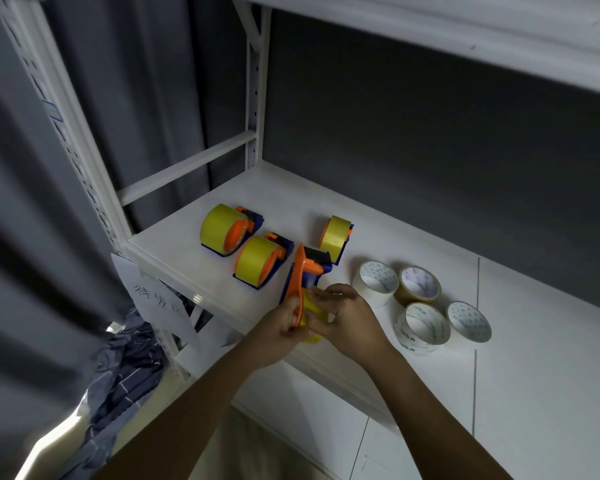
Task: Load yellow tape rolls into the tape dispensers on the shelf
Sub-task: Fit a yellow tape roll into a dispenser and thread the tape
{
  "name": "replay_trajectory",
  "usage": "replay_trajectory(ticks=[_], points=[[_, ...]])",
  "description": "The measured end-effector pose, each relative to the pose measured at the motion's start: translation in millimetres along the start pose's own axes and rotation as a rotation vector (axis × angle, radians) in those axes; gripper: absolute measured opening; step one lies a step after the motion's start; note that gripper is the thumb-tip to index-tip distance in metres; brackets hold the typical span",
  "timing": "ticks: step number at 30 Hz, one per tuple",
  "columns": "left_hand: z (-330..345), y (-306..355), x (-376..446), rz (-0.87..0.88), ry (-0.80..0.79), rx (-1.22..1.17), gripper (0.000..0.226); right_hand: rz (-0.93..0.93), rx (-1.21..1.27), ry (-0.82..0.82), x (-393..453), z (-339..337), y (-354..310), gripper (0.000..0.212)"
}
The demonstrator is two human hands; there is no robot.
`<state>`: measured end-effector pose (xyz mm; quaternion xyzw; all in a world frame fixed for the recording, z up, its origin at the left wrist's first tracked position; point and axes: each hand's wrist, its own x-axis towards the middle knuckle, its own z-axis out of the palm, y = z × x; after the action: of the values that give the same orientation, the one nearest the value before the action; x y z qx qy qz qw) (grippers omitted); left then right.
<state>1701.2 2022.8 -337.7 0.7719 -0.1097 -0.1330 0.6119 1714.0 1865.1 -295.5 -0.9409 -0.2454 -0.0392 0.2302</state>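
Near the shelf's front edge my left hand (280,326) grips the orange side of an orange and blue tape dispenser (303,271). My right hand (347,317) holds a yellow tape roll (313,310) against that dispenser; both hands hide most of the roll. Three more dispensers with yellow rolls in them stand on the white shelf (187,261): one at the back left (226,229), one in the middle (260,261), one behind (335,236).
Several white and tan tape rolls (420,306) lie on the shelf to the right of my hands. A paper label (156,299) hangs at the shelf's front left corner. Dark cloth (125,368) lies below. An upper shelf (465,36) overhangs.
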Motion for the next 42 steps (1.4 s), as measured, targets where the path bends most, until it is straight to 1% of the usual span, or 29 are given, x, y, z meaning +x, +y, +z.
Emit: replay_trajectory(ticks=[3,7,9,11,13,16,19,22,26,30,34,37,39,42], points=[[0.6,2.2,-0.8,0.001,0.000,0.012,0.053,0.017,0.012,0.019,-1.2,2.6,0.9,0.036],[0.1,1.8,0.4,0.013,0.006,0.001,0.050,0.025,-0.007,0.074,-2.0,9.0,-2.2,0.039],[0.8,2.2,0.1,0.013,0.005,-0.052,0.047,0.041,0.084,0.122,-4.0,8.4,-5.0,0.035],[0.8,2.4,-0.4,0.006,0.019,-0.098,0.043,0.066,0.248,0.184,-8.3,5.8,-5.5,0.033],[0.0,2.3,0.0,0.011,0.027,-0.120,0.044,0.067,0.330,0.199,-12.8,5.8,-6.4,0.033],[0.2,1.0,0.6,0.016,0.025,-0.111,0.047,0.031,0.256,0.211,-16.6,11.0,-11.4,0.026],[2.3,1.2,0.5,0.023,0.023,-0.098,0.045,0.032,0.175,0.272,-16.9,12.1,-17.7,0.016],[4.2,1.4,0.2,0.042,0.042,-0.083,0.041,0.047,0.115,0.308,-17.2,13.9,-21.3,0.011],[6.0,1.2,2.0,0.033,0.071,-0.063,0.036,0.053,0.066,0.354,-15.9,16.0,-22.7,0.011],[8.0,-0.9,2.6,0.013,0.094,-0.071,0.036,-0.019,-0.042,0.404,-15.3,20.3,-23.8,0.010],[8.6,-2.4,2.9,-0.004,0.102,-0.109,0.032,-0.007,-0.087,0.380,-12.8,27.8,-22.6,0.011],[8.9,-1.8,2.9,-0.006,0.095,-0.107,0.032,0.092,0.073,0.361,-15.1,33.9,-23.6,0.011],[9.1,1.2,1.0,-0.015,0.094,-0.162,0.031,0.164,0.179,0.386,-16.9,37.5,-26.6,0.014],[8.7,3.4,-1.4,0.006,0.080,-0.159,0.036,0.232,0.231,0.437,-16.4,42.2,-29.7,0.018]])
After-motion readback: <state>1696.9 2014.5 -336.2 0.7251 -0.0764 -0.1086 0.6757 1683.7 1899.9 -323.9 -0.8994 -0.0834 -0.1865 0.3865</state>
